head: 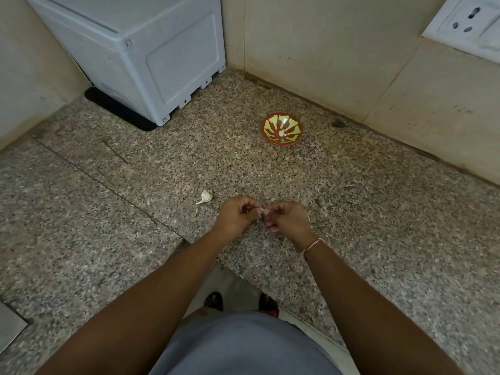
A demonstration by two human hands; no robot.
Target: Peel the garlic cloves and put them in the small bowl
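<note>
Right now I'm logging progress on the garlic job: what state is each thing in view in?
Left hand: curled, pinching a garlic clove.
Right hand: curled, pinching the same clove.
Garlic clove: held between both hands, mostly hidden.
Small bowl: upright on the counter, something pale inside.
Garlic bulb: lying on the counter, untouched.
Wall socket: nothing plugged in.

One wide-angle view looked from the person's head, forward and steeply down. Both forearms ran up from the bottom edge to the fingers (261, 211), which met near the frame's middle, fairly close. Beyond the fingers the speckled surface (351, 198) stretched to the corner walls (311, 50); below them, the floor and feet showed.
</note>
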